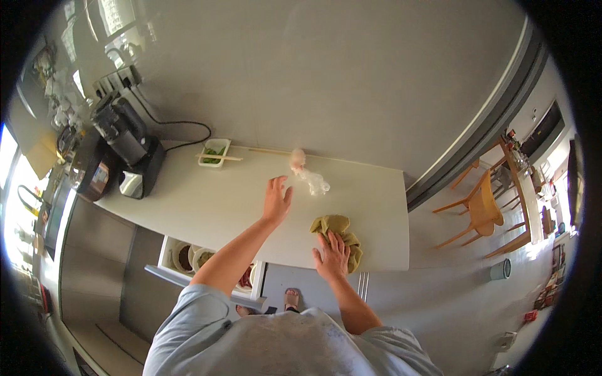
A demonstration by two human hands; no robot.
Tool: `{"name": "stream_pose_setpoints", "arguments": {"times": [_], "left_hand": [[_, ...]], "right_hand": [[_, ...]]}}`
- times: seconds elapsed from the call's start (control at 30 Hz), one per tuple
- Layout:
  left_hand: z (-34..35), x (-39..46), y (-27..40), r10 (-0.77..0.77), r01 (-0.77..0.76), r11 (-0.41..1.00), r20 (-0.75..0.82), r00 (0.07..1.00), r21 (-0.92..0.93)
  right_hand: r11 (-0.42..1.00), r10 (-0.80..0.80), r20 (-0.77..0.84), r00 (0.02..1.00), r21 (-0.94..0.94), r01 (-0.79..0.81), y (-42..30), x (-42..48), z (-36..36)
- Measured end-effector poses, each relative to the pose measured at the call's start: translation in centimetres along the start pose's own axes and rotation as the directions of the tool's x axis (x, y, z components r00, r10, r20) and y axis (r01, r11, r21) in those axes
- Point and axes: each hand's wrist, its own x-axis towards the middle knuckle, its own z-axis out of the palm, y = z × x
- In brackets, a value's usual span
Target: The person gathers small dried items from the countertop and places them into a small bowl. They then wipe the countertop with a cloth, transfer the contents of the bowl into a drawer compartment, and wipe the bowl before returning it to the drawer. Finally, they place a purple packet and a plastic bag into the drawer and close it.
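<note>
My right hand (335, 256) is on a crumpled olive-green cloth (333, 222) near the front right of the white countertop (225, 197). Its fingers lie over the folds, and the thumb sticks out to the left, off the fabric. Further left and deeper in, my left hand (277, 202) hovers at the counter with fingers bent and apart, holding nothing. Just beyond its fingertips lies a crumpled clear plastic bag (314, 182). A pale pinkish, rounded item (297, 158) adjoins the bag; I cannot tell what it is.
At the back wall stands a white tray (227, 143) of green leaves (214, 155), chopsticks (230, 158) across it. A black juicer-like appliance (127, 141) with a cord (183, 122) is at left. An open drawer (162, 261) with several tubs juts out below. A wooden chair (482, 209) stands right.
</note>
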Motion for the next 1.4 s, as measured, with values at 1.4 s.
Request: {"name": "stream_pose_setpoints", "arguments": {"times": [1.4], "left_hand": [[-21.3,-19.7,3.2,-0.556,0.401,0.108,0.279,0.783,-0.910]], "right_hand": [[0.675,-0.096,-0.439,0.893,0.631,0.383,-11.0,2.8,-5.1]]}}
